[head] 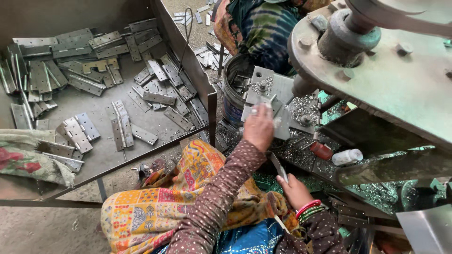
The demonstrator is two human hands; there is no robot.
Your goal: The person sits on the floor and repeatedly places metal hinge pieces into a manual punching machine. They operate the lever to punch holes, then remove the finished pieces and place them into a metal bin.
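Reaching forward, left hand (258, 126) presses a metal plate (275, 96); right hand (293, 189) grips a hinge (278, 166).

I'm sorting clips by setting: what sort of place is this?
Most likely a small metalworking workshop making hinges: a tray piled with steel hinges, a heavy press machine, and metal shavings strewn around the work plate.

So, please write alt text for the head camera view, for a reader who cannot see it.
A person's left hand presses a metal plate on a press machine, while the right hand holds a flat metal strip. At left, a metal tray holds many steel hinges.
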